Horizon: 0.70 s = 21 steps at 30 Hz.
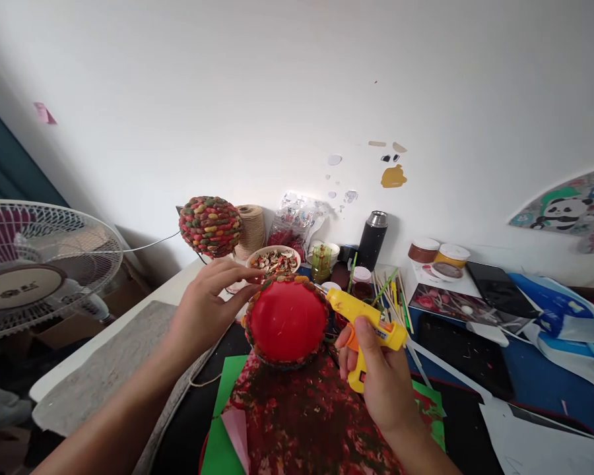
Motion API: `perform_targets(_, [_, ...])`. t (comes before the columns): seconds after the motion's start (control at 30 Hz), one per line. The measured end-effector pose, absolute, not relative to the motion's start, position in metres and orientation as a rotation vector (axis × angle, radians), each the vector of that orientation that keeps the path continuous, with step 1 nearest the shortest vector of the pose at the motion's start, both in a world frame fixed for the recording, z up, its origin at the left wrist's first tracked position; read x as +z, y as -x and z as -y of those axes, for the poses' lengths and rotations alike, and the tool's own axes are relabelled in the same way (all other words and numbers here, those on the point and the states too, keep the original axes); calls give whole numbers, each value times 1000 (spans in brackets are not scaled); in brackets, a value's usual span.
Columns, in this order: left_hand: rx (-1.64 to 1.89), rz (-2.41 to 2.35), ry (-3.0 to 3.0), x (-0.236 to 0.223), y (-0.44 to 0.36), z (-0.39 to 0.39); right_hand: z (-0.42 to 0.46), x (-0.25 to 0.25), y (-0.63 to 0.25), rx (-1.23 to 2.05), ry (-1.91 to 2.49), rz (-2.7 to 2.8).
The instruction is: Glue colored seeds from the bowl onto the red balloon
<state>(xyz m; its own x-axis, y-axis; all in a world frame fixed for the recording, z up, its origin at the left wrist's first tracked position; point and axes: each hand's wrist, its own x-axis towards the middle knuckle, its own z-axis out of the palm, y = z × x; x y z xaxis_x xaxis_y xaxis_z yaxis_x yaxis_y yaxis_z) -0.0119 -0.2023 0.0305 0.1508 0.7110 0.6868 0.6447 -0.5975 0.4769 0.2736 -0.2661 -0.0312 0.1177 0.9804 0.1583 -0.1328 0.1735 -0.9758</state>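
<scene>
A red ball, its smooth face towards me, has small red, green and ochre pieces around its edge. My left hand is at the ball's upper left edge, thumb and forefinger drawn together in a pinch; whatever is between them is too small to tell. In my right hand is a yellow hot glue gun, its nozzle pointing left at the ball's upper right edge. Below the ball lies a red and dark paint-stained sheet over green paper.
Behind the ball stand a bowl of small coloured pieces, a twine spool and a black flask. A finished-looking covered ball sits at the back left. A fan stands left; paint jars are at the right.
</scene>
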Motion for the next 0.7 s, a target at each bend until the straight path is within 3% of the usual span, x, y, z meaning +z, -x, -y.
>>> perform_targets(0.7, [1216, -1498, -2592, 22, 7, 184, 270, -30, -267, 1122, 968, 1092])
